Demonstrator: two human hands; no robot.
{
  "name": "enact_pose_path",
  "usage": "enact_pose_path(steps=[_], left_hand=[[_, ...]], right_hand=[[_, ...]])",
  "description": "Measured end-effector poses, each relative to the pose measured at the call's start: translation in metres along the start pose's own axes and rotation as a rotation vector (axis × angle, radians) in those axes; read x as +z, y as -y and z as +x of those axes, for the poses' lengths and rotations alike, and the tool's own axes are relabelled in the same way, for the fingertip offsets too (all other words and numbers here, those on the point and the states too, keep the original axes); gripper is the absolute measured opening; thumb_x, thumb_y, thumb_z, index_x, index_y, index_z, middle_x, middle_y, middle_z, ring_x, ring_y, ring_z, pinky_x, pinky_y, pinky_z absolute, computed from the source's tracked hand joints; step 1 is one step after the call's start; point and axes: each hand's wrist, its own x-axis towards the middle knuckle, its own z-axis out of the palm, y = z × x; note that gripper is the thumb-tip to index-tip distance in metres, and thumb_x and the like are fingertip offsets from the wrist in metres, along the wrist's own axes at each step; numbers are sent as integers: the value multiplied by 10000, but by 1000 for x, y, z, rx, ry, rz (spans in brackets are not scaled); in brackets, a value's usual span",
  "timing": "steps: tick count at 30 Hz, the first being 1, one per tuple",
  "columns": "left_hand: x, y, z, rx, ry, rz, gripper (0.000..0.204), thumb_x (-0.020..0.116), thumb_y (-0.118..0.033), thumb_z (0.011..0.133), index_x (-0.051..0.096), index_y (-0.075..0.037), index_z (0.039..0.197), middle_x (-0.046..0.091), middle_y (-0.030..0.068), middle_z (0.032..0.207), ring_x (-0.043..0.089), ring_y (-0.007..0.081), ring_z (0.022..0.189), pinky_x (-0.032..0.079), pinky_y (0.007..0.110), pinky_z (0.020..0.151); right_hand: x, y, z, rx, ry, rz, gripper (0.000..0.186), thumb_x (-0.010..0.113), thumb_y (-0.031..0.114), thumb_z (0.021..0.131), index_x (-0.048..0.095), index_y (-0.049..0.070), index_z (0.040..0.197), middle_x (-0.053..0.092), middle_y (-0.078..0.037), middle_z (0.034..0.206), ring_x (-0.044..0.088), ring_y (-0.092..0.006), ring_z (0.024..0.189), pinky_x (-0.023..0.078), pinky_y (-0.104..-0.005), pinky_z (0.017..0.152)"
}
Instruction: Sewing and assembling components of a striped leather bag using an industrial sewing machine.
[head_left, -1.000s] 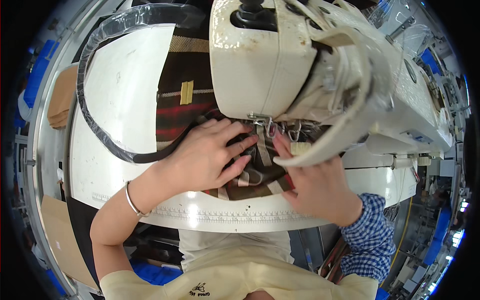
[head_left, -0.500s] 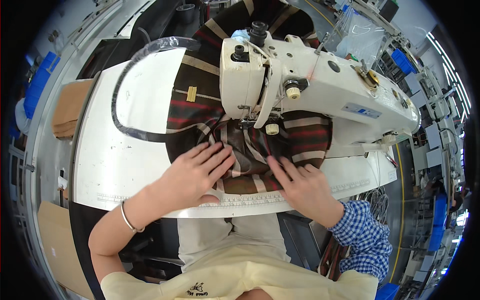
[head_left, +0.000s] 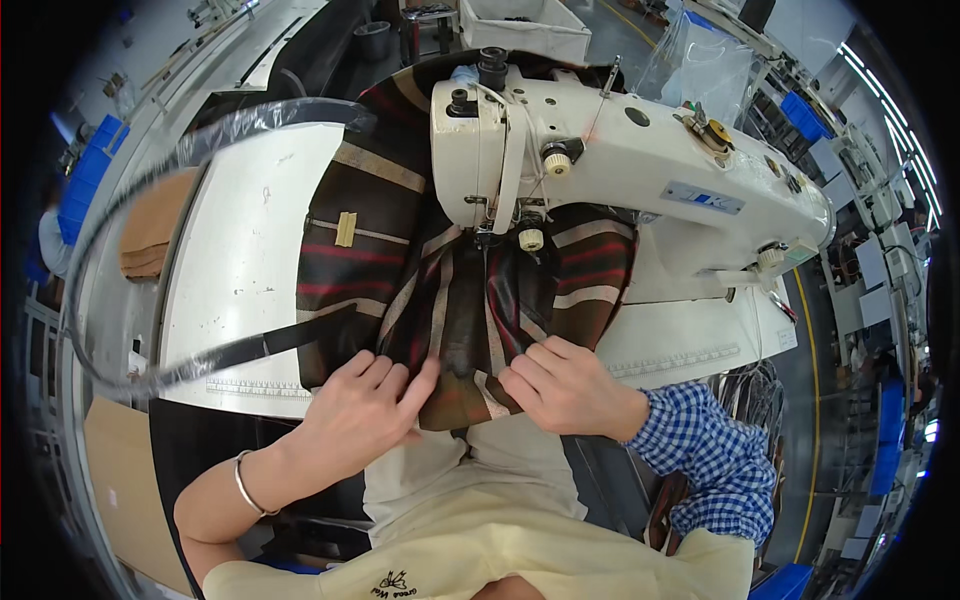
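A: Where is the striped fabric (head_left: 345, 265) placed?

B: Beneath the head of the sewing machine (head_left: 620, 150), its near part drawn into folds over the table (head_left: 240, 240). It is gripped in curled fingers by the left hand (head_left: 365, 405) and pinched in closed fingers by the right hand (head_left: 565, 388).

A: What could go wrong?

B: Folds could be caught under the needle if tension is applied unevenly. The dark strip (head_left: 255, 348), looped loosely leftward, could be snagged.

A single head-worn fisheye looks down from near above the left hand (head_left: 368, 408), right hand (head_left: 565, 388) and counter (head_left: 245, 240), machine (head_left: 600, 135) ahead; toward the dark rim, detail is probably too bent to trust.
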Motion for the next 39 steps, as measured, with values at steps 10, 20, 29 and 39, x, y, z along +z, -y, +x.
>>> enact_pose_path(steps=[10, 20, 29, 39], left_hand=[[30, 28, 46, 220, -135, 82, 240, 603, -99, 630, 574, 27, 833, 543, 115, 818, 581, 250, 769, 530, 353, 759], [51, 26, 47, 176, -230, -1, 225, 613, -94, 641, 541, -15, 838, 526, 97, 820, 582, 256, 820, 519, 355, 790], [44, 27, 55, 195, -234, 52, 274, 614, -127, 629, 586, 24, 856, 631, 163, 937, 627, 279, 862, 541, 361, 839], [16, 24, 61, 218, 155, -33, 414, 627, -225, 750, 634, 126, 969, 651, 266, 1098, 668, 338, 999, 552, 388, 871]], right_hand=[[-1, -56, 13, 47, 395, -120, 644, 628, 102, 696, 511, -105, 1294, 517, -270, 1357, 576, -323, 1151, 418, -397, 1031], [-11, -34, 0, 224, 653, -407, 417, 588, 110, 740, 638, -132, 1075, 624, -298, 1194, 654, -323, 1044, 483, -392, 979], [-6, -47, -1, 79, 356, -82, 348, 607, 110, 728, 676, -60, 1024, 646, -190, 1206, 576, -306, 1207, 426, -410, 1084], [4, 2, -6, 90, 252, -36, 331, 609, 143, 711, 659, -63, 965, 627, -124, 939, 584, -254, 873, 497, -376, 830]])
